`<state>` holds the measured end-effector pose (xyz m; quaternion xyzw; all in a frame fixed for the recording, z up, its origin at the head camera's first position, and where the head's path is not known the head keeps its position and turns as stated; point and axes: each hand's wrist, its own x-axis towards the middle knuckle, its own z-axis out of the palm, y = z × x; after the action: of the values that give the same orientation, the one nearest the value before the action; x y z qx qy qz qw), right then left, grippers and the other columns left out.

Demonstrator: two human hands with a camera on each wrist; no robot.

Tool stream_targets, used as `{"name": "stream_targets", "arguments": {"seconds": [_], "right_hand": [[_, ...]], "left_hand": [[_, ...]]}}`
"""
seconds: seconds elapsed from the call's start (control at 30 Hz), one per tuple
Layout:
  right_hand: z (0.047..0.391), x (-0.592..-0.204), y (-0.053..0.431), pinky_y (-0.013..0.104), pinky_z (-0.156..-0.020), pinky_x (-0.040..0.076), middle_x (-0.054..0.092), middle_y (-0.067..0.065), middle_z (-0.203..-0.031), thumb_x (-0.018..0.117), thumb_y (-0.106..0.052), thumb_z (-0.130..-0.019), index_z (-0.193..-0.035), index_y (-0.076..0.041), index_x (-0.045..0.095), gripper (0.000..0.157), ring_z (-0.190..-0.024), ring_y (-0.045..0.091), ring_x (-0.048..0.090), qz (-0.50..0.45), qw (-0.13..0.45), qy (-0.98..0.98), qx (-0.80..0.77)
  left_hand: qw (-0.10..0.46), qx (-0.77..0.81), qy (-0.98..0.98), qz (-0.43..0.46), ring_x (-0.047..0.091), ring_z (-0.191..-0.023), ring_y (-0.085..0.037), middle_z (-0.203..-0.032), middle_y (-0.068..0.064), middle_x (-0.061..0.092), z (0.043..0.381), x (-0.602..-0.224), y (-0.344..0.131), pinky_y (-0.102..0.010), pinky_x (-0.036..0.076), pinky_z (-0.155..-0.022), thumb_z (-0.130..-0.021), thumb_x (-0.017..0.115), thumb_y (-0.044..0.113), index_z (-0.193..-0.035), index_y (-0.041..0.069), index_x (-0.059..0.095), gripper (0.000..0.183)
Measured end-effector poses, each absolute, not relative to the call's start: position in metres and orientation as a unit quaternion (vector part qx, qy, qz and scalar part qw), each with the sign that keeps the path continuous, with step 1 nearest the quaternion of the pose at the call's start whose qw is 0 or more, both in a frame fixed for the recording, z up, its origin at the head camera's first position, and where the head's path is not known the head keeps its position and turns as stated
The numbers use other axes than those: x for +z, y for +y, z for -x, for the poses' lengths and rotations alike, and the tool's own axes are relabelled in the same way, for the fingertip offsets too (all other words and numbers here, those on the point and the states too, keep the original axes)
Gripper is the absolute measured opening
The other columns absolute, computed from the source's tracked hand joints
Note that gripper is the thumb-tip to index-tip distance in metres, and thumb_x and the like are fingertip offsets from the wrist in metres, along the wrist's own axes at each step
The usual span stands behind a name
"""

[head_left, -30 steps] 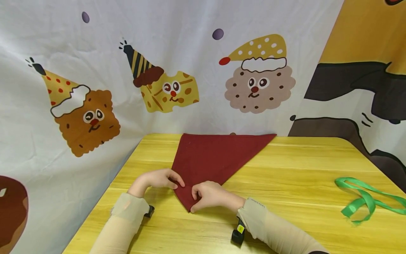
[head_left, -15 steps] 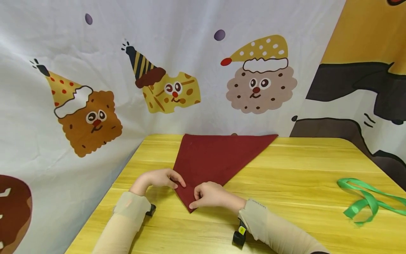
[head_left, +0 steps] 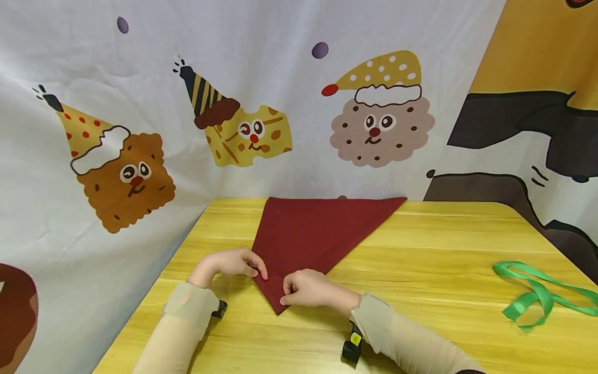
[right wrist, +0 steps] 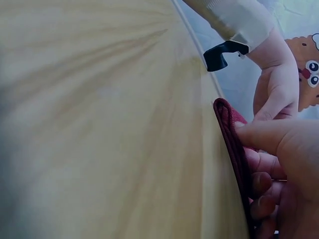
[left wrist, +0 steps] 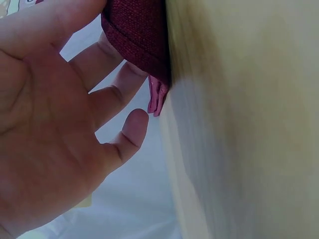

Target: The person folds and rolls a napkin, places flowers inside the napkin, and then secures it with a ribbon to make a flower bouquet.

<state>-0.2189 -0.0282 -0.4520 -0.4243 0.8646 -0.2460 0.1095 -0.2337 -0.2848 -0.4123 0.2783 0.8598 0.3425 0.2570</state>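
A dark red cloth (head_left: pixel 308 234), folded into layers, lies flat on the wooden table with one pointed corner towards me. My left hand (head_left: pixel 235 262) rests at its left edge, thumb and index finger touching it. In the left wrist view the fingers of that hand (left wrist: pixel 55 119) are loosely bent and spread, with the cloth's hemmed edge (left wrist: pixel 139 40) at the fingertips. Near the close corner my right hand (head_left: pixel 308 288) holds the cloth with curled fingers. The right wrist view shows the right thumb (right wrist: pixel 259 135) on the stacked folded edge (right wrist: pixel 232 132).
A loose green ribbon (head_left: pixel 532 298) lies looped on the right side of the wooden table (head_left: pixel 444 244). Behind the table hangs a white printed curtain (head_left: pixel 308 176) with cartoon snacks. A black wrist camera (head_left: pixel 352 349) sits under my right wrist.
My right thumb has moved slightly up from the cloth's near tip. My left fingertips have shifted a little towards the left edge. The cloth lies almost as before.
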Motion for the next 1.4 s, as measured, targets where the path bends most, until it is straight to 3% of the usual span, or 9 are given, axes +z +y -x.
{"name": "stream_targets", "arguments": {"seconds": [0.27,0.47,0.77,1.13,1.27,1.4], "right_hand": [[0.222,-0.448,-0.024,0.019,-0.05,0.034,0.049,-0.011,-0.057,0.076,-0.021,-0.082,-0.077,-0.021,0.062,0.014,-0.049,0.002,0.04,0.416,0.147,0.845,-0.301],[0.222,-0.45,-0.023,0.018,-0.05,0.035,0.05,-0.012,-0.056,0.077,-0.028,-0.079,-0.075,-0.019,0.061,0.018,-0.048,0.001,0.042,0.406,0.157,0.843,-0.315],[0.219,-0.449,-0.026,0.018,-0.046,0.032,0.041,-0.013,-0.051,0.082,-0.049,-0.072,-0.08,-0.016,0.057,0.041,-0.044,0.001,0.035,0.426,0.138,0.85,-0.278],[0.216,-0.445,-0.03,0.019,-0.053,0.04,0.051,-0.012,-0.061,0.078,-0.058,-0.071,-0.071,-0.018,0.06,0.043,-0.054,0.003,0.045,0.427,0.086,0.87,-0.232],[0.216,-0.444,-0.027,0.018,-0.052,0.039,0.051,-0.013,-0.06,0.077,-0.053,-0.073,-0.066,-0.02,0.061,0.038,-0.054,0.002,0.045,0.419,0.076,0.866,-0.262],[0.216,-0.442,-0.024,0.017,-0.047,0.031,0.043,-0.014,-0.051,0.071,-0.035,-0.078,-0.061,-0.02,0.055,0.028,-0.046,0.001,0.037,0.421,0.069,0.855,-0.294]], "left_hand": [[0.266,0.338,0.866,-0.254,0.047,-0.074,-0.013,-0.096,-0.001,0.066,0.231,-0.411,-0.285,-0.025,0.041,-0.065,-0.085,0.061,-0.006,-0.104,0.009,0.075,0.028],[0.258,0.33,0.874,-0.246,0.047,-0.082,-0.018,-0.102,0.001,0.064,0.228,-0.409,-0.282,-0.028,0.042,-0.067,-0.078,0.066,-0.009,-0.101,0.012,0.073,0.032],[0.251,0.336,0.87,-0.261,0.052,-0.074,-0.016,-0.091,0.0,0.062,0.228,-0.41,-0.276,-0.03,0.044,-0.069,-0.081,0.07,-0.004,-0.097,0.01,0.068,0.021],[0.207,0.346,0.869,-0.288,0.052,-0.077,-0.012,-0.088,0.001,0.064,0.234,-0.41,-0.269,-0.027,0.045,-0.07,-0.09,0.067,0.006,-0.093,0.009,0.069,0.005],[0.196,0.342,0.87,-0.297,0.052,-0.074,-0.011,-0.085,0.004,0.063,0.237,-0.407,-0.265,-0.026,0.045,-0.068,-0.091,0.067,0.009,-0.093,0.007,0.07,0.004],[0.17,0.324,0.875,-0.317,0.052,-0.074,-0.01,-0.083,0.006,0.063,0.24,-0.401,-0.262,-0.026,0.045,-0.069,-0.092,0.067,0.011,-0.09,0.008,0.071,0.005]]}}
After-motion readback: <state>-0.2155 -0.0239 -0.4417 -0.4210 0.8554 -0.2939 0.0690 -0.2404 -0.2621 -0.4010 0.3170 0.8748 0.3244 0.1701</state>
